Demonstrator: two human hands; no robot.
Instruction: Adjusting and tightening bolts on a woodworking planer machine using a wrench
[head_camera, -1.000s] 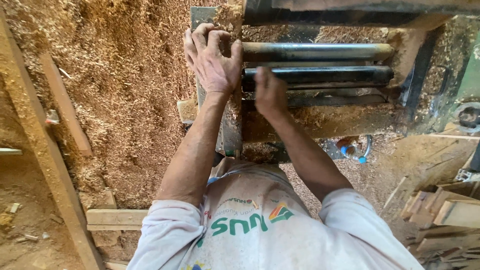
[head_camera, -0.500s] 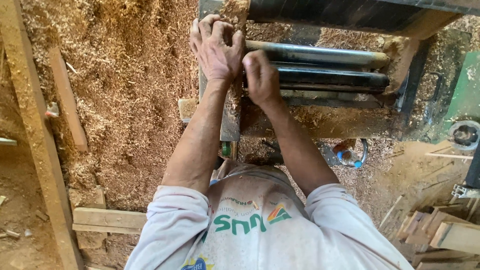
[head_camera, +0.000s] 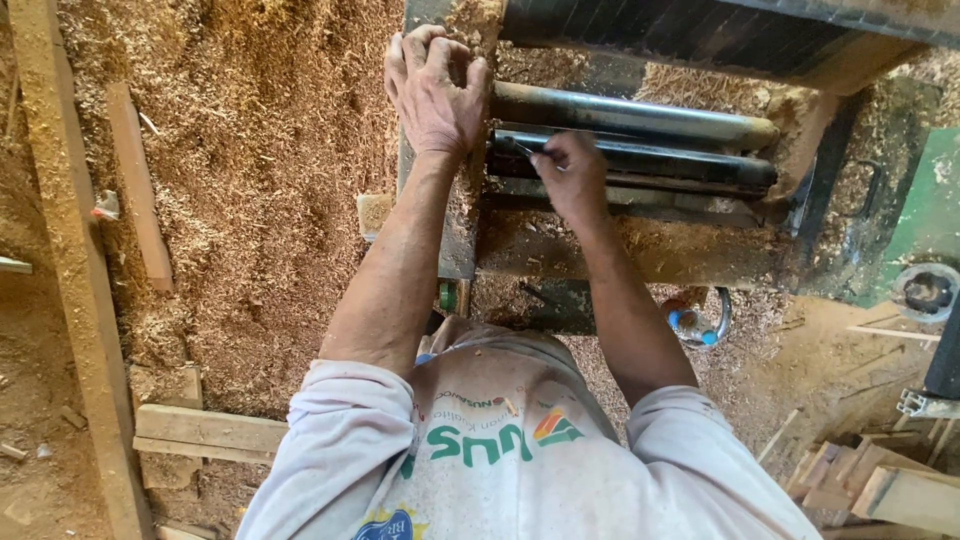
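sawdust heaped at left, a wood strip lying in it. left hand rests spread on the machine frame, gripping nothing. right hand pinches a thin metal piece against the dark roller. offcuts near right.

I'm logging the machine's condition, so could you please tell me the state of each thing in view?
Upper roller: bare, dusty, lying level across the machine.
Lower roller: dark, exposed, touched by the right hand.
Left hand: palm down, fingers curled on the machine's frame end.
Right hand: fingers pinched on a thin metal tool; grip closed.
Sawdust: piled loose beside the machine.
Wood strip: lying flat on the sawdust.
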